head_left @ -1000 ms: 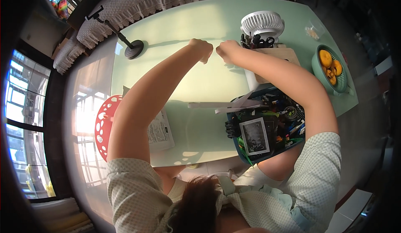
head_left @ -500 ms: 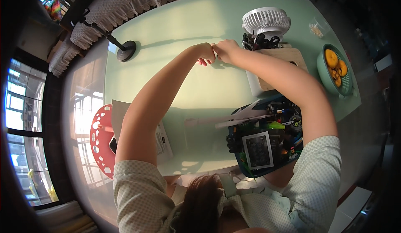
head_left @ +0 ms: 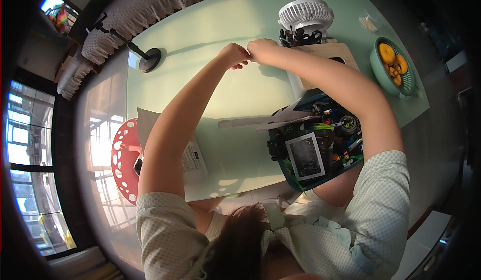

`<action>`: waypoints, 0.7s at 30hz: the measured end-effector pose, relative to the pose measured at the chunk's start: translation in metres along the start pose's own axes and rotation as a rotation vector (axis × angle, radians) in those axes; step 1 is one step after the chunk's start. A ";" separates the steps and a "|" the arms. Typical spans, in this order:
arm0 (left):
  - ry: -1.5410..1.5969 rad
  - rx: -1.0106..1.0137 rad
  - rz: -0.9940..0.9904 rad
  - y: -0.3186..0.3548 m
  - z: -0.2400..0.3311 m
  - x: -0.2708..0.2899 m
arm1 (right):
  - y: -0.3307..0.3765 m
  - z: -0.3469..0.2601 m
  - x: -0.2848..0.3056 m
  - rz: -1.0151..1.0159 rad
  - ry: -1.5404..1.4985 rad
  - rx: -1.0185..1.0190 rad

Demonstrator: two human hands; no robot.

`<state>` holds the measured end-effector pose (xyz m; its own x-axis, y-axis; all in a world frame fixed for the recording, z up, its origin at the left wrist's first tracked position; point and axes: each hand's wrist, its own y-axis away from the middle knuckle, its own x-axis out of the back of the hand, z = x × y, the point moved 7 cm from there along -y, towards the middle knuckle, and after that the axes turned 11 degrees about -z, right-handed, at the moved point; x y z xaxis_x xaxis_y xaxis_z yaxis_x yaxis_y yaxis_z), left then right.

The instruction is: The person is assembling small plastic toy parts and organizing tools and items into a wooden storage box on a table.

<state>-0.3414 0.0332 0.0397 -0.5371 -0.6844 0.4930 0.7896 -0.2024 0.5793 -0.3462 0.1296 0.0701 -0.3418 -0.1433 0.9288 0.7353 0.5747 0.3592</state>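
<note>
Gap between left hand (head_left: 233, 55) and right hand (head_left: 262, 51), seen a second ago, is now being closed; the two are being kept in contact. Likely meaning: work is being done fingertip to fingertip, with nothing being drawn from the dark blue bin (head_left: 324, 182) right now.

Pose: both arms are being stretched far forward and angled inward over the worktop (head_left: 210, 29). Left fingers are being curled under; right hand is being turned back-side up, also curled. Whether a small piece is being gripped cannot be told, as the contact spot is being hidden by the fingers.

Bin of mixed parts is being left at the near edge, partly covered by the right forearm. White fan (head_left: 305, 15) and black handles (head_left: 302, 38) are being left just beyond the right hand.
</note>
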 end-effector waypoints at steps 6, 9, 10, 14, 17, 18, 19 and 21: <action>-0.317 -0.250 -0.034 0.085 0.048 0.015 | 0.079 -0.025 0.043 0.146 -0.007 0.098; -0.416 -0.345 -0.022 0.129 0.084 0.011 | 0.131 -0.029 0.064 0.267 -0.079 0.141; -0.446 -0.399 -0.012 0.142 0.097 0.004 | 0.154 -0.030 0.071 0.267 -0.115 0.137; -0.491 -0.525 0.046 0.187 0.130 -0.038 | 0.217 -0.016 0.074 0.333 -0.165 0.142; -0.547 -0.567 0.157 0.219 0.136 -0.079 | 0.267 -0.020 0.068 0.275 -0.252 0.130; -0.679 -0.539 0.225 0.233 0.139 -0.095 | 0.278 -0.016 0.061 0.267 -0.294 0.166; -0.806 -0.505 0.292 0.244 0.138 -0.108 | 0.286 -0.012 0.051 0.270 -0.285 0.119; -0.875 -0.511 0.457 0.257 0.126 -0.125 | 0.294 -0.004 0.029 0.298 -0.333 0.065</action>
<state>-0.1082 0.1551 0.2087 -0.0296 -0.0787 0.9965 0.8878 -0.4601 -0.0100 -0.1379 0.2911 0.2025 -0.2986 0.2972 0.9069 0.7955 0.6025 0.0645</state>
